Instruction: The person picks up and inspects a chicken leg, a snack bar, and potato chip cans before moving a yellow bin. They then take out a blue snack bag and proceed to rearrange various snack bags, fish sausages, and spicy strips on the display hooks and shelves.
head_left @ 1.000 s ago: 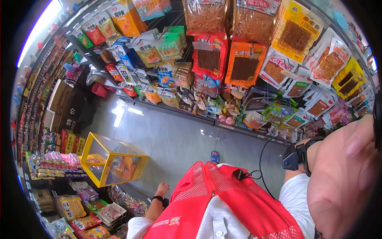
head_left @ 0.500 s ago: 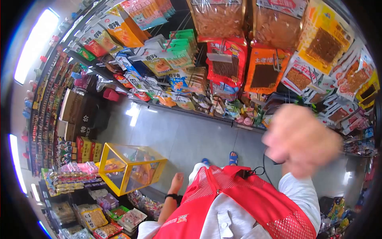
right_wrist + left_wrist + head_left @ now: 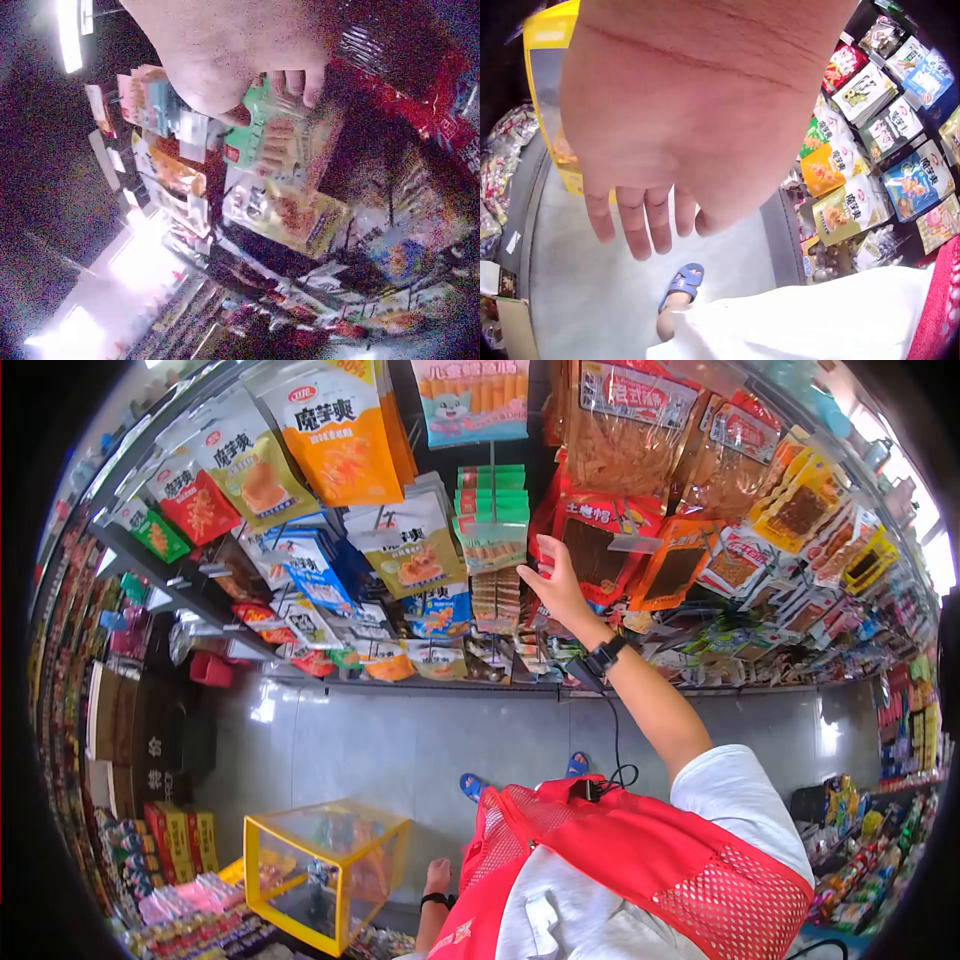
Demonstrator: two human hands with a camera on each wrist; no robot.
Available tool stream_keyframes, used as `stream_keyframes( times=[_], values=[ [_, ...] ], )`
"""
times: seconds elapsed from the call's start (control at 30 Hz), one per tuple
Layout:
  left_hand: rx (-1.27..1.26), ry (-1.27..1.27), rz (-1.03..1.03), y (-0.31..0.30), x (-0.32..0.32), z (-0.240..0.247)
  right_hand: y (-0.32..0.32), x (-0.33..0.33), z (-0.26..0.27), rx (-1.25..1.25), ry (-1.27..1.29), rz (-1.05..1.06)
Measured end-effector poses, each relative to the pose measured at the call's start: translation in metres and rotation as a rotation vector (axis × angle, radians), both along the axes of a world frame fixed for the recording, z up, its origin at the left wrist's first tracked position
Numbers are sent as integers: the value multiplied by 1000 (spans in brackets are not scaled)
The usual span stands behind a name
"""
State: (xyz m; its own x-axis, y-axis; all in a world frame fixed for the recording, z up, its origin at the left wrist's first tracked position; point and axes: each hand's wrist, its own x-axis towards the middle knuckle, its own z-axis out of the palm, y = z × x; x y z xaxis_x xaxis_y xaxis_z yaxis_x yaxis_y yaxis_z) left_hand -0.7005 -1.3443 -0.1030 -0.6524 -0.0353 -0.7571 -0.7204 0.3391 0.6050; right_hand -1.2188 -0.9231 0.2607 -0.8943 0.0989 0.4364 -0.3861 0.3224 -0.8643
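My right hand (image 3: 555, 585) reaches up to the hanging snack rack, thumb and fingers spread at the right edge of a row of green-topped snack packets (image 3: 492, 528). In the right wrist view the thumb and fingertips of that hand (image 3: 232, 52) overlap the top of the front green packet (image 3: 266, 142). Red packs (image 3: 605, 550) of dark strips hang just to its right. Down at my side, my left hand (image 3: 438, 876) holds nothing; its fingers hang loosely over the floor in the left wrist view, where the hand (image 3: 682, 112) fills the upper part.
Orange and white snack bags (image 3: 345, 445) hang left of the green packets, a pink and blue bag (image 3: 472, 405) above them. A yellow-framed clear box (image 3: 335, 875) stands at lower left by a low snack display. Grey floor (image 3: 400, 745) runs below the rack.
My right hand has swung from the right side, near the camera, forward and left to the green packets. The view has turned and come closer to the rack. My left hand still hangs down.
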Motion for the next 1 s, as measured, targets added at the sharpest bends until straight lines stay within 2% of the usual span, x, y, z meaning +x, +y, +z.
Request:
stream_keyframes(
  times=[0.07, 0.1, 0.17, 0.2, 0.23, 0.27, 0.37, 0.4, 0.5, 0.6, 0.67, 0.73, 0.87, 0.97, 1.0],
  values=[
    [-248, 718, -730, -45, -46, -58, -9, -16, -7, -22, -13, -36],
    [-366, 1073, -1088, -55, -60, -61, -10, -21, -10, -27, -22, -29],
    [-196, 880, -879, -65, -126, -59, -11, -25, -13, -52, -41, 0],
    [103, 275, -343, -49, -167, -6, -11, -25, -9, -71, -47, 20],
    [48, 460, -388, -45, -207, 16, -10, -25, -8, -91, -53, 42],
    [-6, 647, -429, -39, -245, 35, -6, -32, -18, 8, 55, -2],
    [55, 683, -395, 11, -348, 169, -9, -21, -1, -61, -88, 98],
    [54, 649, -384, 26, -370, 200, -9, -25, -9, -22, -32, 115],
    [155, 777, -320, 76, -405, 271, -13, -20, -12, -268, -103, 174],
    [257, 896, -196, 116, -426, 283, -12, -20, -8, -210, -11, 100],
    [207, 920, -135, 134, -442, 298, -10, -18, -4, -166, 20, 72],
    [234, 876, -33, 153, -461, 323, -5, -23, -13, -210, -6, 123],
    [274, 1047, -57, 185, -502, 361, -4, -19, -14, -295, -41, 203],
    [272, 1082, -54, 200, -522, 361, -4, -22, -20, -358, -72, 224],
    [272, 1105, -66, 203, -527, 357, -2, -22, -21, -309, -30, 218]
  ],
)
